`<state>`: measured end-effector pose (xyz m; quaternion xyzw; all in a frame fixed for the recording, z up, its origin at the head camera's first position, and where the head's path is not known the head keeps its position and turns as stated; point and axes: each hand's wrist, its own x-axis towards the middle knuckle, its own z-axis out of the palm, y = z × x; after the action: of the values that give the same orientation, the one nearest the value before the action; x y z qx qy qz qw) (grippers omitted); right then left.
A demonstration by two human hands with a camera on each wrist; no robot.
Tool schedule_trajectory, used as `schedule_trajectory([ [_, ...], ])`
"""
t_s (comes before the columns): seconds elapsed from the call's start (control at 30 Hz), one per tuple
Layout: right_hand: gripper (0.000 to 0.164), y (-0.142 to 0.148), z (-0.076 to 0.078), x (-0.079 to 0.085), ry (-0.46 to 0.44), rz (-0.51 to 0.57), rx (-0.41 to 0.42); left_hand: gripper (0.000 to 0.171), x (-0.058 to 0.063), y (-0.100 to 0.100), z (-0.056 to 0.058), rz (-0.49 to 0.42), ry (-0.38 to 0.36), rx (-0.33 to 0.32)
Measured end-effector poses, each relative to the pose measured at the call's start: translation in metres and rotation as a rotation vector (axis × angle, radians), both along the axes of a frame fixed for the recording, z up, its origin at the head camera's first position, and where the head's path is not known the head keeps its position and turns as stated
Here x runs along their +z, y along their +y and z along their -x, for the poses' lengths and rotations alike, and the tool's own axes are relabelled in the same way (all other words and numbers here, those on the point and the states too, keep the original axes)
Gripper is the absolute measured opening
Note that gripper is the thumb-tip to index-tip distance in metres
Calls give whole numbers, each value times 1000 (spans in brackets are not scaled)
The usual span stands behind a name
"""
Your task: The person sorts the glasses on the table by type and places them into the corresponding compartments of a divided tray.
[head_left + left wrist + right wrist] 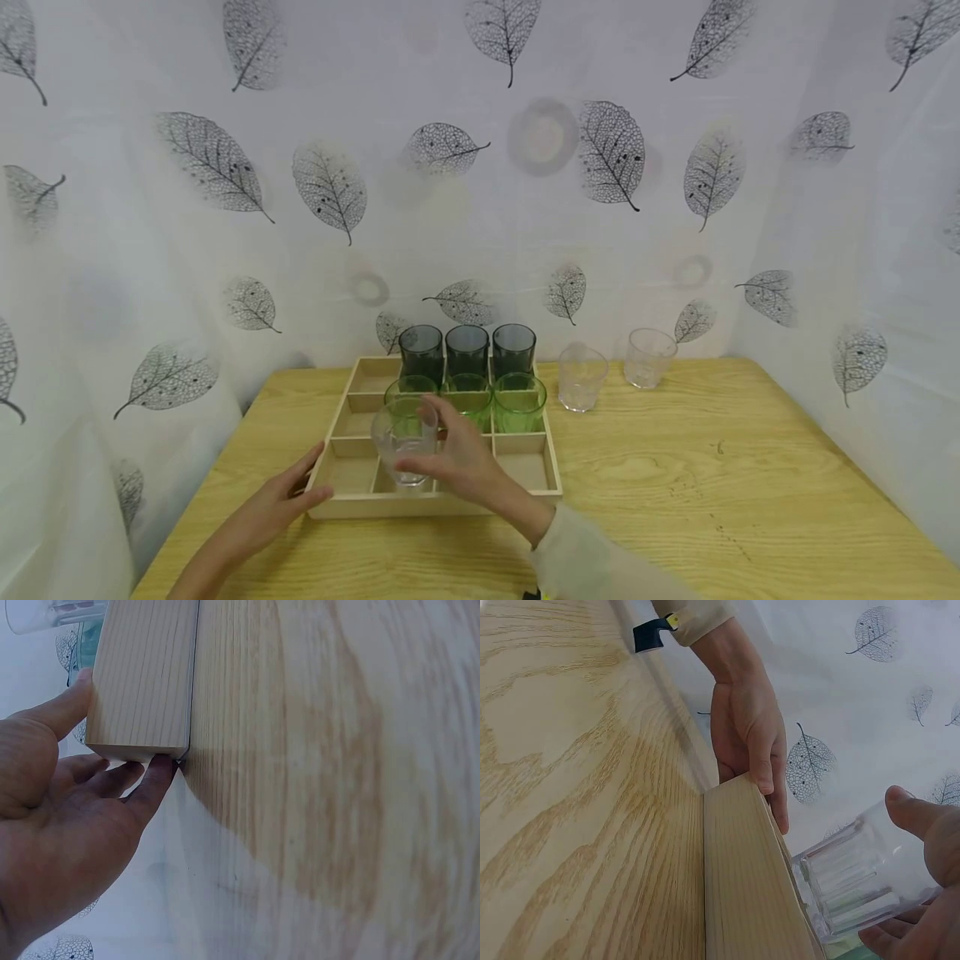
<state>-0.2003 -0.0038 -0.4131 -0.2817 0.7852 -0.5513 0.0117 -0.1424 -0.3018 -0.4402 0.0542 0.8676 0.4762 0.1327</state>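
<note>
My right hand [468, 458] grips a clear glass [405, 437] by its side, thumb and fingers around it. The glass tilts slightly over the second compartment from the left in the front row of a divided wooden tray [397, 506]. In the right wrist view its base is close to the tray's front wall. With my left hand [273, 508] I hold the tray's front left corner, the thumb on the upper edge and the fingers along the side. Behind the held glass stand green glasses [520, 408] in the middle row and dark grey glasses [514, 346] in the back row.
Two more clear glasses, a nearer one [582, 382] and a farther one [648, 358], stand on the wooden table [660, 500] to the right of the tray. A white curtain [450, 225] with a leaf print surrounds the table at the back and sides.
</note>
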Motion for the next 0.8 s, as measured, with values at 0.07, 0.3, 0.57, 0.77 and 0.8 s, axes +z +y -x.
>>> schedule_trajectory([
  [0.07,93,-1,-1,-1,-5,23,20,81,1,0,0,4,-1,1],
  [0.3,93,-2,-3,-11,-40,-8,26,81,0,0,1,1,6,-3],
  [0.57,92,-1,-7,-24,124,-200,-36,80,-2,-1,1,-11,7,-5],
  [0.77,93,6,-11,-19,7,-109,8,81,-1,-1,1,-7,-8,-7],
  [0.8,91,8,-11,-17,-16,-95,16,81,-1,-1,1,-8,-13,-7],
])
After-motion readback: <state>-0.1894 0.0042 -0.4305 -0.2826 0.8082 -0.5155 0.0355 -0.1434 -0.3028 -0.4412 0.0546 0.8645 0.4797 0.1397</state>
